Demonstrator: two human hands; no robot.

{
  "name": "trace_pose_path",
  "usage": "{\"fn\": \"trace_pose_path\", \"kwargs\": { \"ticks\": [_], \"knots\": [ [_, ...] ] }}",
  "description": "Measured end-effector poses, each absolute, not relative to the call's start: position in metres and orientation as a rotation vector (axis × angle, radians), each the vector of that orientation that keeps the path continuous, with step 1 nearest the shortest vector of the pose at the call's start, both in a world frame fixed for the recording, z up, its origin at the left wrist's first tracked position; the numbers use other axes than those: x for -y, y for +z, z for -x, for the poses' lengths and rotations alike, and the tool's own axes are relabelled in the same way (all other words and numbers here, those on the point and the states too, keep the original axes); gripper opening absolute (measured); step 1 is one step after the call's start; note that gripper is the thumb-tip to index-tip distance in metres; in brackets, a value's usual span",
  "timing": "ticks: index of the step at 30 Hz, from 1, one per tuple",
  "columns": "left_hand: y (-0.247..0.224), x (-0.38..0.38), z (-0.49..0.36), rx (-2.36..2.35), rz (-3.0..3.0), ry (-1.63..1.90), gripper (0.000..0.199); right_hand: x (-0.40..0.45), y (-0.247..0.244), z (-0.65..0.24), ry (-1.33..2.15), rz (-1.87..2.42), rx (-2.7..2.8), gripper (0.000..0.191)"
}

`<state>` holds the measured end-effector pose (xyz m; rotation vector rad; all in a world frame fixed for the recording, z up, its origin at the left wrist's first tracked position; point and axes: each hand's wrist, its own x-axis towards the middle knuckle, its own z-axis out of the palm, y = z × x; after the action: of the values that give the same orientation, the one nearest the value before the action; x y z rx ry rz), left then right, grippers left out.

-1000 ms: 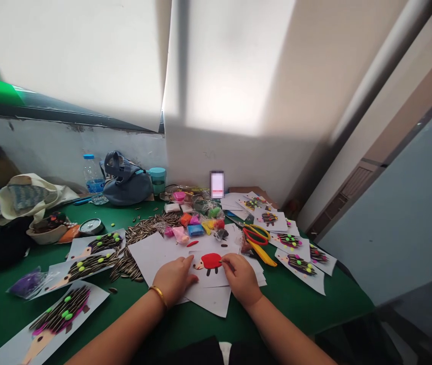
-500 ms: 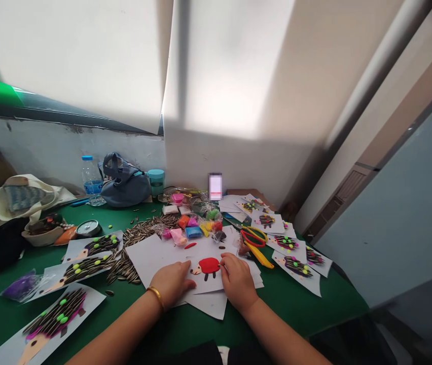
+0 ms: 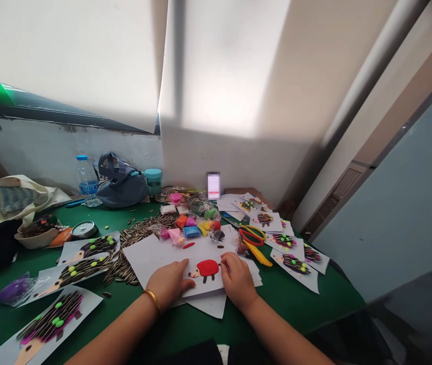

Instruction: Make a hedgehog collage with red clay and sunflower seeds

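Observation:
A white card (image 3: 196,291) lies on larger white sheets (image 3: 143,256), bearing a red clay hedgehog (image 3: 207,268) with a peach face and dark legs. My left hand (image 3: 170,282) rests on the card's left edge, its thumb and fingers apart. At the right end of the red body is my right hand (image 3: 236,278), thumb and forefinger pinched together on something small and dark that I cannot make out. Beyond the hands, a flat red clay piece (image 3: 189,245) and a small dark piece (image 3: 220,247) sit on the paper.
Sunflower seeds (image 3: 124,268) are heaped left of the sheets. Bagged coloured clay (image 3: 192,231), scissors (image 3: 253,235) and a yellow cutter (image 3: 259,255) lie beyond. Seed-covered hedgehog cards (image 3: 295,264) flank both sides; a bottle (image 3: 86,181) and blue bag (image 3: 122,187) stand behind.
The view has shifted slightly, moving most things a little left in the picture. Both hands keep nearly the same places at the card.

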<state>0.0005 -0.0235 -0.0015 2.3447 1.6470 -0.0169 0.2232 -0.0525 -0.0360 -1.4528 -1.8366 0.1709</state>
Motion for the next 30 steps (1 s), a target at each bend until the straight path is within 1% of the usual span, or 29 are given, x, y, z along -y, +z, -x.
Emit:
{"fn": "trace_pose_path", "kwargs": {
  "ticks": [11,17,30],
  "knots": [
    [-0.005,0.023,0.001,-1.614,-2.369,-0.033,0.049,0.049,-0.038,-0.227,0.259,1.373,1.762,0.012],
    [-0.005,0.022,0.001,-1.612,-2.361,-0.031,0.047,0.047,-0.044,-0.228,0.334,1.350,1.717,0.015],
    [-0.006,0.022,-0.002,-1.567,-2.467,-0.038,0.042,0.046,-0.037,-0.225,0.323,1.431,1.786,0.010]
  ]
}}
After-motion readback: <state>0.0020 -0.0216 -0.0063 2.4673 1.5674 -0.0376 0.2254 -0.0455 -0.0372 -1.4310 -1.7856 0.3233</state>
